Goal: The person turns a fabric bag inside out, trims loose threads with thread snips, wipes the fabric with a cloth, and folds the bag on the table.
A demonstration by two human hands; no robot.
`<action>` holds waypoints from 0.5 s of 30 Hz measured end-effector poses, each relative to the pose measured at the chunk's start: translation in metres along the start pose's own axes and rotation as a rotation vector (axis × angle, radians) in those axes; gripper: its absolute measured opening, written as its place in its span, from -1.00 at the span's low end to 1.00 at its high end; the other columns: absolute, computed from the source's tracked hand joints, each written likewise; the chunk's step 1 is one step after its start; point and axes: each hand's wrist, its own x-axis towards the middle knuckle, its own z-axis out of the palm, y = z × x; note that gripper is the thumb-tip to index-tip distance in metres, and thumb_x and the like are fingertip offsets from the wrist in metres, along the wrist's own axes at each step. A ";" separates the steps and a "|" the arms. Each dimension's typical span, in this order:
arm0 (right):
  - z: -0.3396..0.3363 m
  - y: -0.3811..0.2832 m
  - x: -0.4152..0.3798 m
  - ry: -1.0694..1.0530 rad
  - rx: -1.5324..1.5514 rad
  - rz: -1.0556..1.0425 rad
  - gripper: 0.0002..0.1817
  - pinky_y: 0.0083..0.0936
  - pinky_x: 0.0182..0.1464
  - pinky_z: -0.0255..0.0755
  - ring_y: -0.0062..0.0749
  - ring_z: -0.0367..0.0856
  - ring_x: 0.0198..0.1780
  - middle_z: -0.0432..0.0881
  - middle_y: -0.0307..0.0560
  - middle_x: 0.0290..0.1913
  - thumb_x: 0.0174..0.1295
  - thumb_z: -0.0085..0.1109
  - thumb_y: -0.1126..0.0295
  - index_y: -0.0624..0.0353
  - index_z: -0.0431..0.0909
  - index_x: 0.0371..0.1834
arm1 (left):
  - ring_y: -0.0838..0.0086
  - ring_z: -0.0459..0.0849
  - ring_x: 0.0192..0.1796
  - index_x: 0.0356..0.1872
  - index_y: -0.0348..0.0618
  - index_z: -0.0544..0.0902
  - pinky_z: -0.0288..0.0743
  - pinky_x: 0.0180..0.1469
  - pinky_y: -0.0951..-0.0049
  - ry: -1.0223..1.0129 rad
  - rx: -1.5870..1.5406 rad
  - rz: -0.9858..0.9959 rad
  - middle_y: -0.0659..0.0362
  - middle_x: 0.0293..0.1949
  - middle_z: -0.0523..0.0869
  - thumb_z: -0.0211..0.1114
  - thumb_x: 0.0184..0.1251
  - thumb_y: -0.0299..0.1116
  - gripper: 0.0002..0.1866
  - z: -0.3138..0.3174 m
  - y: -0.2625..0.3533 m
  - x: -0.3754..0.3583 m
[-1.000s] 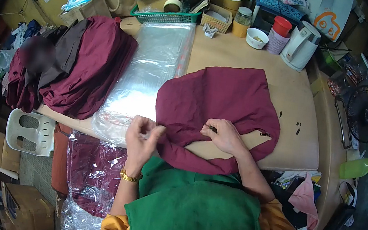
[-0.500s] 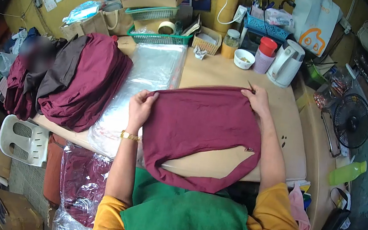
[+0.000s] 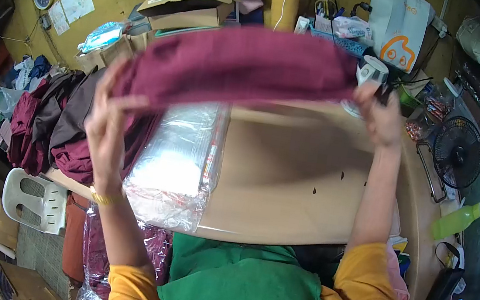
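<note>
Tabletop (image 3: 303, 177) centre bare; plastic bag stack (image 3: 180, 160) blocks left side.

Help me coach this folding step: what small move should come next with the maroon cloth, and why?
Probably lower it flat. The left hand and right hand hold the maroon cloth garment stretched in the air above bare tan tabletop, beside the clear plastic bag stack.

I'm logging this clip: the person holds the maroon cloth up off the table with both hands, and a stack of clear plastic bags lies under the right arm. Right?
Not quite. The head view shows the stack of clear plastic bags under the left hand. The right hand does share the lifted maroon cloth above the table.
</note>
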 end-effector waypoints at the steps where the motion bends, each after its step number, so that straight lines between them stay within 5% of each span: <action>1: -0.005 0.024 -0.017 -0.236 0.027 -0.060 -0.88 -0.69 -0.50 0.22 -0.77 0.38 -0.50 0.62 -0.30 -0.36 0.20 0.37 0.41 0.18 0.63 -0.31 | 0.11 0.37 0.48 -0.17 -0.31 0.79 0.12 0.52 0.11 -0.076 0.044 0.004 -0.14 0.44 0.40 0.15 0.50 -0.24 -0.66 -0.001 -0.004 -0.023; 2: -0.010 0.048 -0.040 -0.247 0.078 0.030 -0.89 -0.65 -0.38 0.36 -0.67 0.50 -0.42 0.66 -0.23 -0.33 0.20 0.37 0.41 0.17 0.63 -0.30 | 0.09 0.38 0.47 -0.21 -0.28 0.80 0.15 0.50 0.07 -0.129 0.011 -0.087 -0.15 0.41 0.43 0.21 0.43 -0.24 -0.69 -0.002 -0.007 -0.051; 4: -0.024 0.086 -0.075 -0.027 -0.049 0.693 -0.84 -0.56 -0.20 0.47 -0.54 0.61 -0.29 0.69 -0.19 -0.30 0.21 0.38 0.37 0.20 0.65 -0.26 | 0.07 0.42 0.44 -0.26 -0.24 0.80 0.20 0.46 0.04 -0.272 0.030 -0.301 -0.16 0.37 0.48 0.33 0.29 -0.24 -0.74 -0.009 -0.023 -0.117; 7: -0.021 0.148 -0.113 -0.042 -0.789 0.583 -0.78 -0.44 -0.09 0.51 -0.44 0.65 -0.25 0.68 -0.13 -0.33 0.27 0.29 0.40 0.26 0.65 -0.07 | 0.05 0.47 0.37 -0.21 -0.20 0.74 0.28 0.41 0.08 -0.411 0.180 -0.526 -0.11 0.32 0.52 0.50 0.08 -0.30 -0.72 -0.011 -0.032 -0.178; 8: -0.021 0.159 -0.119 -0.041 -0.789 0.586 -0.78 -0.44 -0.09 0.51 -0.44 0.65 -0.25 0.68 -0.13 -0.33 0.27 0.29 0.40 0.26 0.65 -0.07 | 0.07 0.47 0.37 -0.13 -0.18 0.67 0.29 0.41 0.10 -0.366 0.192 -0.531 -0.08 0.31 0.52 0.57 0.00 -0.30 -0.61 -0.005 -0.027 -0.184; 10: -0.007 0.161 -0.118 -0.068 -1.131 0.235 -0.77 -0.42 -0.02 0.50 -0.40 0.65 -0.15 0.68 -0.05 -0.19 0.29 0.27 0.42 0.23 0.63 -0.04 | 0.07 0.46 0.38 -0.09 -0.18 0.67 0.30 0.41 0.09 -0.302 0.186 -0.509 -0.09 0.30 0.53 0.59 -0.02 -0.29 -0.56 0.006 -0.019 -0.181; 13: 0.005 0.142 -0.106 0.031 -0.823 0.294 -0.74 -0.35 0.08 0.48 -0.33 0.64 0.01 0.63 -0.02 0.05 0.25 0.32 0.36 0.18 0.63 -0.03 | 0.04 0.43 0.40 0.05 -0.18 0.66 0.31 0.41 0.09 -0.292 0.267 -0.443 -0.05 0.29 0.54 0.64 -0.05 -0.19 -0.40 0.008 -0.013 -0.170; 14: -0.001 0.143 -0.108 0.029 -0.829 0.296 -0.74 -0.35 0.08 0.48 -0.33 0.64 0.01 0.63 -0.02 0.05 0.25 0.32 0.36 0.18 0.63 -0.03 | 0.03 0.42 0.40 0.11 -0.17 0.64 0.30 0.41 0.10 -0.420 0.363 -0.369 -0.03 0.29 0.56 0.63 -0.04 -0.18 -0.36 0.005 -0.018 -0.169; 15: -0.006 0.139 -0.109 -0.043 -0.475 0.379 -0.73 -0.33 0.11 0.48 -0.31 0.63 0.03 0.58 -0.03 0.12 0.22 0.35 0.38 0.17 0.63 -0.04 | 0.01 0.42 0.40 0.18 -0.16 0.62 0.30 0.42 0.11 -0.548 0.457 -0.292 0.00 0.28 0.58 0.62 -0.03 -0.16 -0.31 0.003 -0.022 -0.169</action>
